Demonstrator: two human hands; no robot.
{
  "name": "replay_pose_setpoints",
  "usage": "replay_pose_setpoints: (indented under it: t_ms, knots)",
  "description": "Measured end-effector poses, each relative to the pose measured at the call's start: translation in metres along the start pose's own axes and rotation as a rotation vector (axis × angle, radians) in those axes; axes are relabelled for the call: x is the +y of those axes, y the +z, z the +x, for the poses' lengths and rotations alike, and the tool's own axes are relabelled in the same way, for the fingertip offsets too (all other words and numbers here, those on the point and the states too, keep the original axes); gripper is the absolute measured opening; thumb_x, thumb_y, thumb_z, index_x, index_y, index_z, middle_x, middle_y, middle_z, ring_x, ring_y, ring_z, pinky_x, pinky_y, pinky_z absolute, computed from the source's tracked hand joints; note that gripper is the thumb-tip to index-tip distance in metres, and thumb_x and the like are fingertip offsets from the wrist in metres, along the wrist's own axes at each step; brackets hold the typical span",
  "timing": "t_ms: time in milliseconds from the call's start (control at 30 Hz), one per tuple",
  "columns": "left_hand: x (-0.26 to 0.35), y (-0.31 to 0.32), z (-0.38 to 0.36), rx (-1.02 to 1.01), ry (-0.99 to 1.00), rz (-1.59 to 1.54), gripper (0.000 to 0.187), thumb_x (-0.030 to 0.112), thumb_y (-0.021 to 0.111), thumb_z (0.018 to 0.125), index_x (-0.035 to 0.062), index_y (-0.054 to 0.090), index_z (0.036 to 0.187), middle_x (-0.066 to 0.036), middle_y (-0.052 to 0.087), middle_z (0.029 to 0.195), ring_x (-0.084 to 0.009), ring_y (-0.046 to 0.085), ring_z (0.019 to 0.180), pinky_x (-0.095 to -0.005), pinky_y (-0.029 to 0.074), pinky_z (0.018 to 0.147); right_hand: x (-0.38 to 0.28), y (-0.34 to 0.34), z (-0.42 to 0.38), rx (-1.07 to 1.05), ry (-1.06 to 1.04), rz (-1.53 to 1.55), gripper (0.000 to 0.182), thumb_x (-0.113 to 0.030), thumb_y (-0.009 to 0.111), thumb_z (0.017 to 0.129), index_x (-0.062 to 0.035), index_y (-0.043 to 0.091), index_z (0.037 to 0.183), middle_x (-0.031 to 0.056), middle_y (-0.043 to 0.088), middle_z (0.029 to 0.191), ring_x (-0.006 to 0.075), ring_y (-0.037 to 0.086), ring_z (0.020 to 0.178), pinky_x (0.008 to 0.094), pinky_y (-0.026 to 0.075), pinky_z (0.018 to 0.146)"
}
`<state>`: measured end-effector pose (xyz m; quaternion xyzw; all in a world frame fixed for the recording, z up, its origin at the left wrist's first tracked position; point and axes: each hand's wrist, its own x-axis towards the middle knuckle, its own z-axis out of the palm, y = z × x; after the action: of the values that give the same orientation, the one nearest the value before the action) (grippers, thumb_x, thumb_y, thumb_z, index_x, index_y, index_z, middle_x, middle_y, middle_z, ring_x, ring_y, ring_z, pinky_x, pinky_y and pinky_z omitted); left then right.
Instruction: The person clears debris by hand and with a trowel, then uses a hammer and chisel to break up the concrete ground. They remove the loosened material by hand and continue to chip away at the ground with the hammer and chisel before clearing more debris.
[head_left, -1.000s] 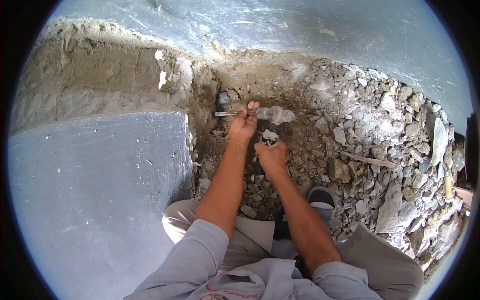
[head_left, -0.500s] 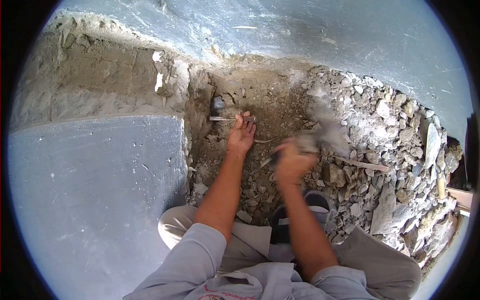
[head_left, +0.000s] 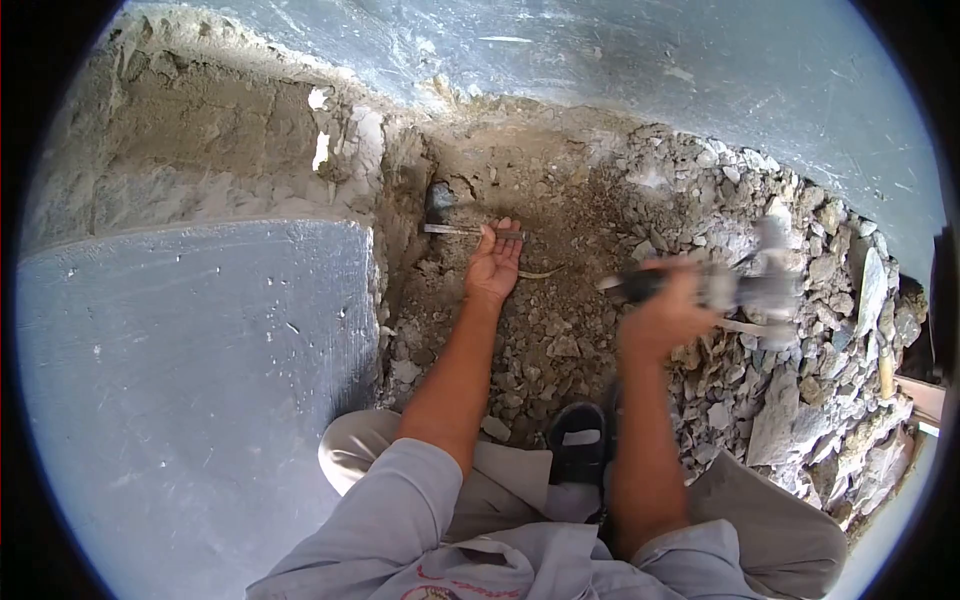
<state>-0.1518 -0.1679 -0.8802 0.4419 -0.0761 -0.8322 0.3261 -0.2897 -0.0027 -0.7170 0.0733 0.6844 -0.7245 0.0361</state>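
My left hand [head_left: 493, 268] is closed on a metal chisel [head_left: 452, 230], thumb on one side and fingers on the other. The chisel lies level, its tip pointing left at the broken edge of the masonry [head_left: 405, 200]. Over the rubble to the right, my right hand [head_left: 663, 315] grips a hammer [head_left: 730, 290] by its dark handle. Motion blurs the hammer, and its head is at the far right of it, apart from the chisel.
Broken stones [head_left: 720, 400] pile up on the right. A grey slab [head_left: 190, 380] fills the left, and a grey surface [head_left: 620, 60] runs along the top. A thin curved strip [head_left: 543, 273] lies beside my left hand. My sandalled foot [head_left: 577, 445] is below.
My right hand has swung the hammer to the right, away from the chisel. My left hand still holds the chisel in nearly the same place.
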Motion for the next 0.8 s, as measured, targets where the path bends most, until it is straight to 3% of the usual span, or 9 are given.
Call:
replay_pose_setpoints:
  t_ms: [33, 100, 167, 267, 367, 500, 633, 700, 800]
  knots:
    - [-0.001, -0.001, -0.002, -0.002, 0.001, -0.007, 0.047, 0.036, 0.072, 0.089, 0.0072, 0.057, 0.123, -0.008, 0.062, 0.127, -0.028, 0.053, 0.129, -0.0424, 0.037, 0.113, 0.028, 0.007, -0.023, -0.02, -0.001, -0.074, 0.013, -0.006, 0.068, 0.084, 0.0004, 0.057, 0.086, 0.0121, 0.064, 0.069, 0.0205, 0.061, 0.052, 0.0347, 0.05, 0.047]
    - [-0.006, -0.014, 0.004, -0.011, 0.019, 0.0, 0.046, 0.037, 0.071, 0.09, 0.008, 0.058, 0.122, -0.008, 0.061, 0.132, -0.0284, 0.052, 0.131, -0.0426, 0.037, 0.113, 0.074, 0.02, -0.083, -0.545, 0.685, 0.009, 0.013, -0.001, 0.063, 0.082, 0.0009, 0.057, 0.093, 0.0067, 0.062, 0.074, 0.0182, 0.058, 0.053, 0.0317, 0.051, 0.049]
    - [-0.003, -0.009, 0.005, -0.025, 0.017, 0.014, 0.044, 0.038, 0.07, 0.091, 0.0087, 0.058, 0.121, -0.009, 0.059, 0.135, -0.0287, 0.051, 0.133, -0.0427, 0.037, 0.113, 0.067, 0.016, -0.08, -0.483, 0.887, 0.195, 0.02, -0.004, 0.068, 0.08, -0.0002, 0.056, 0.095, 0.009, 0.061, 0.072, 0.0176, 0.058, 0.051, 0.033, 0.05, 0.046]
    - [-0.006, -0.012, -0.001, -0.026, 0.009, -0.003, 0.041, 0.038, 0.069, 0.091, 0.0098, 0.059, 0.119, -0.008, 0.058, 0.138, -0.029, 0.05, 0.134, -0.0426, 0.036, 0.113, 0.031, 0.005, -0.051, -0.493, 0.714, 0.079, 0.023, -0.002, 0.067, 0.081, -0.0011, 0.055, 0.1, 0.0081, 0.061, 0.074, 0.0171, 0.057, 0.05, 0.0323, 0.05, 0.047]
    - [-0.004, -0.012, 0.0, -0.046, 0.014, -0.031, 0.038, 0.038, 0.069, 0.091, 0.011, 0.06, 0.117, -0.006, 0.059, 0.137, -0.0291, 0.05, 0.134, -0.0429, 0.036, 0.113, -0.031, 0.001, -0.001, -0.401, 0.313, 0.138, 0.022, -0.002, 0.063, 0.085, -0.0012, 0.054, 0.105, 0.008, 0.062, 0.079, 0.0157, 0.059, 0.055, 0.0307, 0.052, 0.049]
    - [-0.005, -0.011, 0.001, -0.066, 0.02, -0.08, 0.037, 0.039, 0.069, 0.091, 0.013, 0.061, 0.116, -0.004, 0.061, 0.134, -0.0289, 0.049, 0.135, -0.0435, 0.036, 0.112, -0.039, -0.011, 0.021, -0.071, -0.079, 0.153, 0.017, -0.015, 0.063, 0.091, 0.0009, 0.059, 0.086, 0.0081, 0.063, 0.072, 0.0171, 0.061, 0.061, 0.0321, 0.052, 0.056]
    - [-0.004, -0.011, 0.003, -0.04, 0.023, -0.08, 0.037, 0.042, 0.068, 0.091, 0.0143, 0.062, 0.115, -0.002, 0.063, 0.132, -0.0288, 0.049, 0.135, -0.044, 0.038, 0.109, 0.128, 0.009, -0.103, -0.336, 0.27, -0.223, 0.021, -0.006, 0.07, 0.082, 0.002, 0.055, 0.094, 0.0081, 0.061, 0.071, 0.0188, 0.061, 0.057, 0.0355, 0.05, 0.049]
    - [-0.002, -0.007, 0.002, -0.017, -0.004, -0.071, 0.035, 0.042, 0.068, 0.091, 0.0154, 0.063, 0.113, -0.001, 0.065, 0.129, -0.0289, 0.05, 0.134, -0.0439, 0.039, 0.108, 0.062, 0.013, -0.087, -0.495, 1.01, 0.22, 0.016, -0.003, 0.066, 0.083, 0.0, 0.055, 0.094, 0.0091, 0.062, 0.073, 0.0203, 0.061, 0.056, 0.0347, 0.05, 0.049]
    - [0.0, -0.008, -0.003, -0.052, 0.014, -0.085, 0.033, 0.042, 0.069, 0.09, 0.0167, 0.064, 0.111, 0.0, 0.067, 0.126, -0.0289, 0.05, 0.134, -0.0437, 0.038, 0.107, 0.024, 0.005, -0.059, -0.498, 0.766, 0.094, 0.014, -0.004, 0.063, 0.084, -0.0019, 0.055, 0.095, 0.0102, 0.062, 0.073, 0.0199, 0.061, 0.055, 0.0327, 0.051, 0.049]
